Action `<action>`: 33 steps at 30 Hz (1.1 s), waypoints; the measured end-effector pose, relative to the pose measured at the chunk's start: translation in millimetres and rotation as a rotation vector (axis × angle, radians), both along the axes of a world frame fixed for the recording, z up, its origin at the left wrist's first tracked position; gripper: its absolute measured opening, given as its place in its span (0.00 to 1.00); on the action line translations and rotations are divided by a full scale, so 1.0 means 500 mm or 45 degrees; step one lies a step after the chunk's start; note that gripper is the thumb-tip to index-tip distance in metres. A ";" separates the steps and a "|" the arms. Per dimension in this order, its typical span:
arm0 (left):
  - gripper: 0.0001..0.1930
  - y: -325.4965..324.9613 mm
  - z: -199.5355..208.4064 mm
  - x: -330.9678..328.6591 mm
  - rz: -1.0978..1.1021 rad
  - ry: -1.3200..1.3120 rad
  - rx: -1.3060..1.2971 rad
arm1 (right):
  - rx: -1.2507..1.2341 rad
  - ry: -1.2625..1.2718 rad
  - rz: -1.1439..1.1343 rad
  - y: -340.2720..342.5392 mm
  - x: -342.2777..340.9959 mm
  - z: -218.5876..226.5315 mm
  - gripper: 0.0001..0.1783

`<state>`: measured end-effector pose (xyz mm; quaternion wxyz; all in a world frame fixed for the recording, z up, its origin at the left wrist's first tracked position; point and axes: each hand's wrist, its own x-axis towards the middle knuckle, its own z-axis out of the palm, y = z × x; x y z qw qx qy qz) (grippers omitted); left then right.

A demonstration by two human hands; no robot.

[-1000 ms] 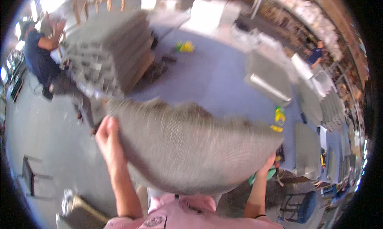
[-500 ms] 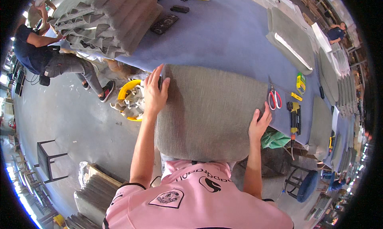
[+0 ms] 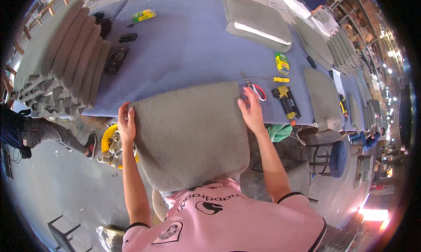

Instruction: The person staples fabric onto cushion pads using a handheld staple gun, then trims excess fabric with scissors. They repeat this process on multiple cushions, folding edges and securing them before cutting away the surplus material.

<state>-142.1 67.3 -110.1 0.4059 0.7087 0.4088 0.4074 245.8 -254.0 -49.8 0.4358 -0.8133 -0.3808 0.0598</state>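
A grey-green upholstered seat cushion [image 3: 193,133] lies in front of me, its far part over the table's near edge and its near end against my shirt. My left hand [image 3: 127,127] grips its far left corner, thumb along the top edge. My right hand [image 3: 251,114] is closed around its right side near the far corner, with the fingers partly hidden. Just beyond my right fingertips lie scissors with red and white handles [image 3: 258,92]. Close to them is a yellow-handled screwdriver [image 3: 280,79]. A yellow and black staple gun [image 3: 287,103] rests farther right.
A blue-covered table [image 3: 184,50] bears a stack of grey cushions [image 3: 66,50] at left, another cushion [image 3: 258,24] at the far side and a green-yellow box [image 3: 282,63]. A yellow tub of scraps [image 3: 107,140] stands on the floor, near a person's leg [image 3: 61,135]. A blue stool [image 3: 337,159] is at right.
My view has swung to the right, so the table and tools sit farther left in it. The cushion looks slightly turned, its far right corner now higher. Both hands keep their hold.
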 end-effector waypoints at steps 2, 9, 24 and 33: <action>0.18 0.010 -0.002 0.001 0.024 -0.014 -0.038 | 0.047 -0.003 0.003 0.049 0.007 0.062 0.27; 0.15 0.014 -0.004 0.013 0.066 -0.013 0.041 | -0.072 -0.113 0.047 0.109 0.054 0.039 0.14; 0.16 -0.011 0.073 0.060 0.333 1.121 0.587 | -1.368 -0.652 -0.218 0.011 0.546 -0.005 0.22; 0.25 -0.251 0.175 0.416 -0.246 0.573 0.889 | -1.194 -0.673 -0.030 -0.017 0.602 0.025 0.12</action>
